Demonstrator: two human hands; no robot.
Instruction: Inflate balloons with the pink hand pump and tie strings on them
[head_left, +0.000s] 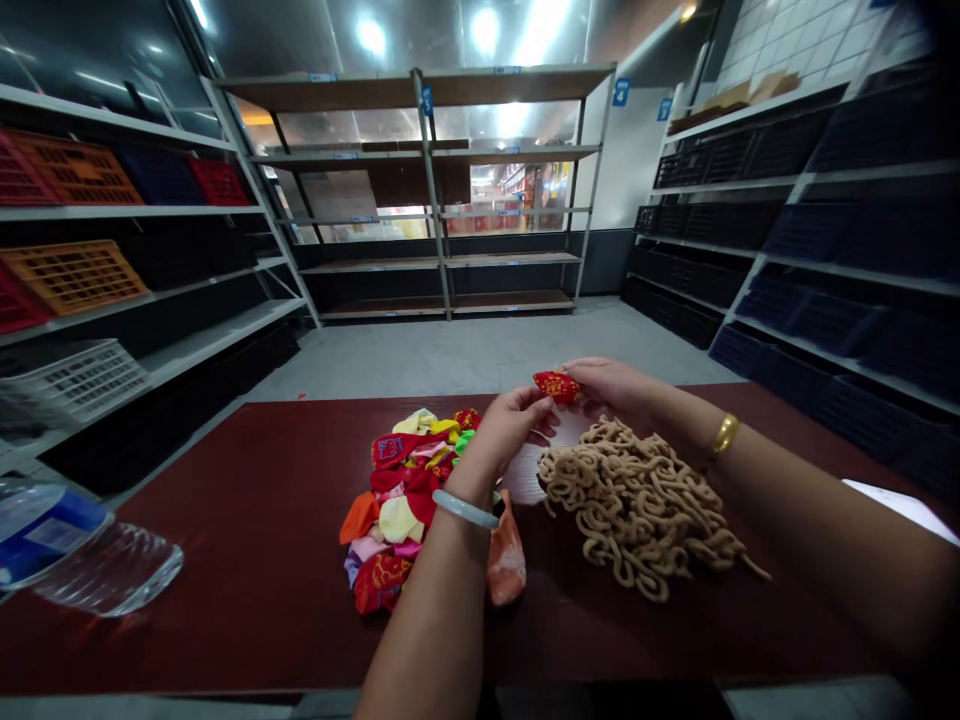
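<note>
A small red cloth piece with a yellow pattern [556, 386] is held up over the far half of the table. My right hand [609, 388] is closed on its right end. At its lower left edge, the bent fingers of my left hand [516, 425] pinch it; the exact contact is partly hidden. Below my left forearm lies a heap of colourful cloth pieces [403, 519] in red, yellow, pink, green and orange. An orange piece [507, 560] sits just right of that forearm. Beneath my right hand is a tangled pile of tan cords [637, 505].
On the dark red table [247, 540], a clear plastic bottle with a blue label [82, 550] lies at the left. A white object [900, 508] is at the right edge. Behind stand metal shelves [442, 262], with crates [75, 275] on the left racks.
</note>
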